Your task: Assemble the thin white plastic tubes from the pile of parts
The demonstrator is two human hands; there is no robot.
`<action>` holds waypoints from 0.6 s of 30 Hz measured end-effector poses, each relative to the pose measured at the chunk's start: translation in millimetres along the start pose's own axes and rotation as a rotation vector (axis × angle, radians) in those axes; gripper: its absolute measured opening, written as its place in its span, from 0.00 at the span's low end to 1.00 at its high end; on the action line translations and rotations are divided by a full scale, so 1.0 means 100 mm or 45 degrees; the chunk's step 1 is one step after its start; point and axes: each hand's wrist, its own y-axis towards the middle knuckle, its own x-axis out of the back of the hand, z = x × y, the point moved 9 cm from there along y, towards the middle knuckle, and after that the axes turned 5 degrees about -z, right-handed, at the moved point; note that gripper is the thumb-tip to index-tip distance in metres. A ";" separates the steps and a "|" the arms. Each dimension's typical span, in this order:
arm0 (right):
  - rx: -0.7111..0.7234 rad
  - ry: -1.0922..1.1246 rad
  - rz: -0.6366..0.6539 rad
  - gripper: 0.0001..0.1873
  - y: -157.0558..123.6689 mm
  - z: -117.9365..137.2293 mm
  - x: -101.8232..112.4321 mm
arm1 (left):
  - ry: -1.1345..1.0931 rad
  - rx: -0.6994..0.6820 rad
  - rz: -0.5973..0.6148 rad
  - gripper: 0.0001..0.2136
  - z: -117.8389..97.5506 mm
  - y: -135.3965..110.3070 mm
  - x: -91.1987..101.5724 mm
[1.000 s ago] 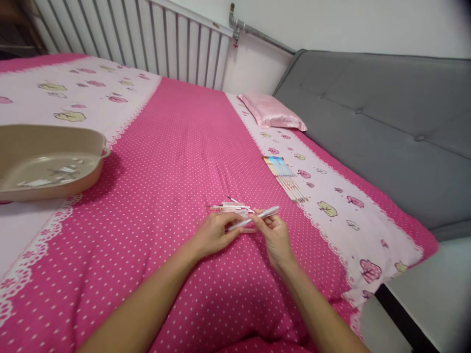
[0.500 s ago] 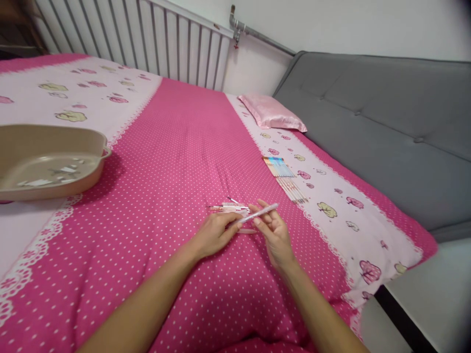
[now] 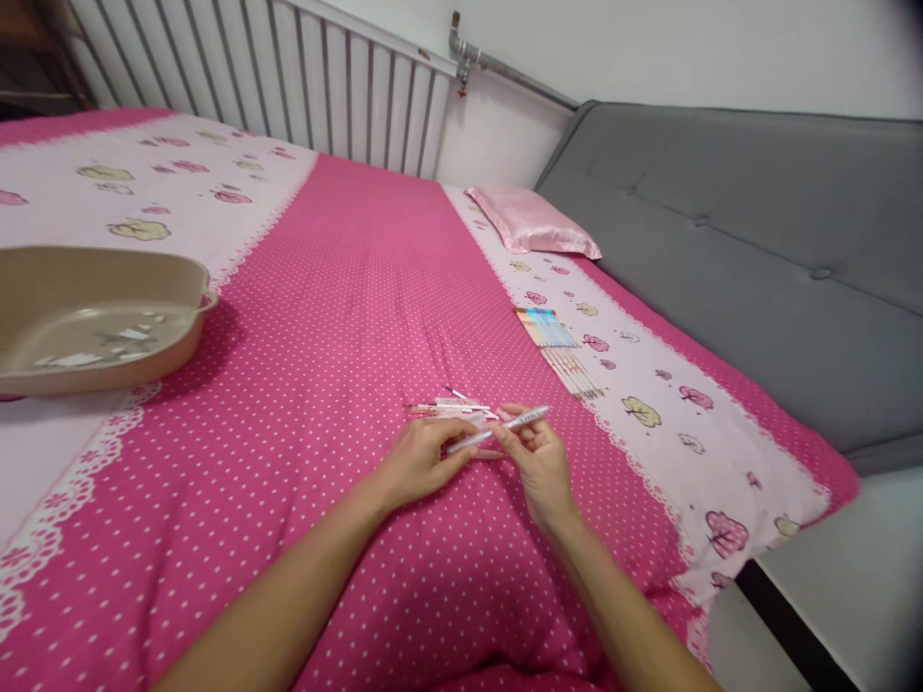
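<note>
A slim white pen (image 3: pixel 529 417) with dark lettering slants up to the right between my two hands. Near its lower left end, my left hand (image 3: pixel 427 457) is closed on it with thumb and fingers. My right hand (image 3: pixel 537 464) pinches it closer to the upper right end. Just beyond my hands lies a loose pile of thin pens and refills (image 3: pixel 451 406), partly hidden by my fingers. Another pale, thin piece (image 3: pixel 488 455) rests on the bedspread beneath the pen.
A beige plastic basin (image 3: pixel 165 358) at the left holds small white and dark pieces. Rows of pens (image 3: pixel 555 336) lie side by side at the right. Farther back are a pink pillow (image 3: pixel 534 221), a grey headboard (image 3: pixel 750 250) and a white radiator (image 3: pixel 324 86).
The pen has turned a little, so lettering now shows near its right end. My right hand's fingers have curled closer around it. My left hand stays almost in place.
</note>
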 end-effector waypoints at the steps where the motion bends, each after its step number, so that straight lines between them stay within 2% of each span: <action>1: 0.003 0.002 -0.003 0.20 0.00 0.00 0.00 | -0.006 -0.001 -0.002 0.12 0.00 0.00 0.00; 4: 0.004 0.018 0.023 0.21 -0.01 0.01 -0.02 | -0.025 -0.013 -0.009 0.12 -0.01 0.00 0.01; 11: -0.011 0.090 0.198 0.29 -0.08 0.08 -0.14 | -0.090 -0.010 0.011 0.14 -0.06 0.01 0.04; 18: -0.012 0.068 0.163 0.25 -0.06 0.06 -0.11 | -0.100 -0.017 0.009 0.15 -0.06 0.01 0.03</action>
